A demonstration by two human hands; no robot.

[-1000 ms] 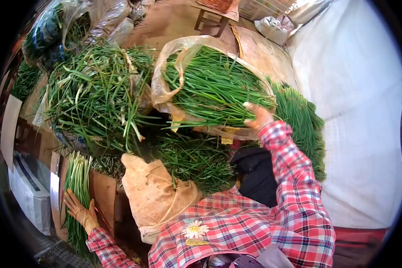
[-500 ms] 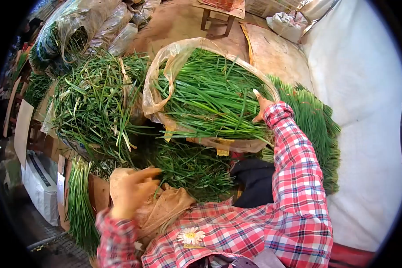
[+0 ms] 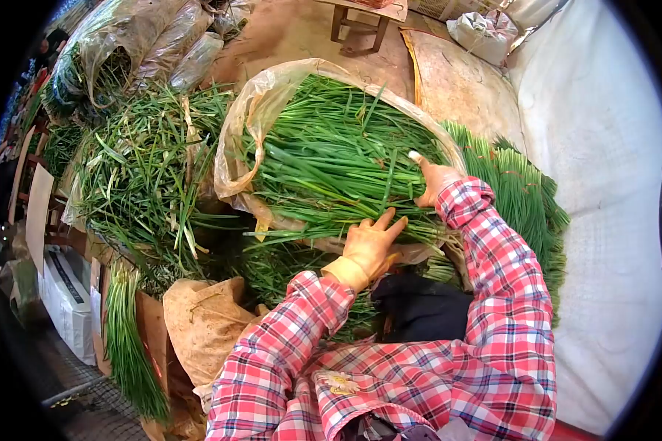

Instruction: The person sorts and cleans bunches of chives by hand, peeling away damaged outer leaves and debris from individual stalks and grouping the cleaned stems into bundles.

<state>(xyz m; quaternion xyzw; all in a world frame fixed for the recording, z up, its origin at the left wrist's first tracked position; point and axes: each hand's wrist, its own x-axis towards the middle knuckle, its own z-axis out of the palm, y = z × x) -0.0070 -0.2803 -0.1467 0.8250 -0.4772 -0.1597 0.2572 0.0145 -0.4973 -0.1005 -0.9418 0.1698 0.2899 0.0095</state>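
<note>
Sleeves (image 3: 500,250) of red plaid cover both my arms, and a white flower (image 3: 338,382) sits on my shirt (image 3: 390,371). A crumpled tan cloth (image 3: 206,316) lies to my left, a dark cloth (image 3: 423,309) ahead of me, with loose green leaves (image 3: 276,270) a little further out. Next comes my left hand (image 3: 368,246), its fingers spread and unclenched, resting on the near edge of long green stalks (image 3: 331,162). Just beyond, my right hand (image 3: 438,180) touches the right side of the same stalks, its fingers parted from the thumb; whether it grasps any, I cannot tell. The stalks lie in a clear plastic bag (image 3: 232,165), its rim raised around their left and far sides. Left of the bag is a tangled heap (image 3: 143,169) of leaves; right of it, bundles (image 3: 515,187) with reddish bands lie beside a white sheet (image 3: 596,191). Farther off, a tan mat (image 3: 460,88) covers part of the floor (image 3: 294,33), with a white sack (image 3: 485,33) near its far end and a wooden stool (image 3: 379,9) to the left.
</note>
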